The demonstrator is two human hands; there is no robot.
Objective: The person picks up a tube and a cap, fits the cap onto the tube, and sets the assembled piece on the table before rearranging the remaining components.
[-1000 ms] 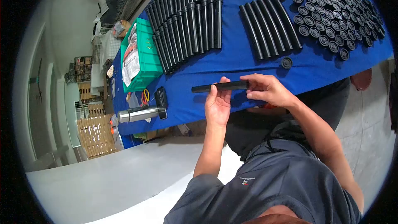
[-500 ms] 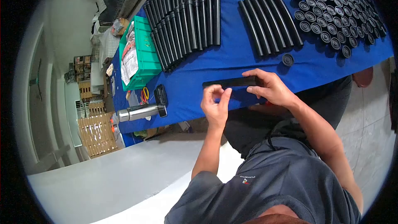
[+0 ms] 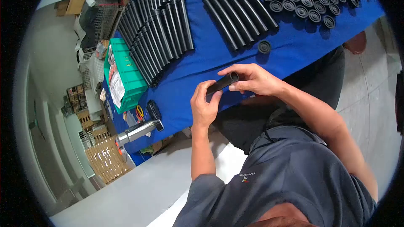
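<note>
A short black tube [image 3: 219,84] is held over the front of the table, tilted so its hollow end faces up toward me. My left hand [image 3: 203,106] is closed around its lower left part, thumb and fingers on opposite sides. At the hollow end, the thumb and fingers of my right hand [image 3: 256,80] grip from both sides. One loose round black cap [image 3: 264,47] with a ringed face lies on the cloth beyond my right hand. Several bare black tubes [image 3: 240,14] lie side by side behind it.
Black tubes with collared ends [image 3: 162,29] lie in rows at the back left. Many round caps [image 3: 301,0] spread at the back right. A green crate [image 3: 132,77], a steel flask [image 3: 139,131] and yellow-handled pliers [image 3: 139,112] are on the left of the blue cloth [image 3: 185,96].
The tube has swung from lying nearly level to tilted, its hollow end now showing. Both hands have turned with it. My view has shifted, so the table's things appear farther left.
</note>
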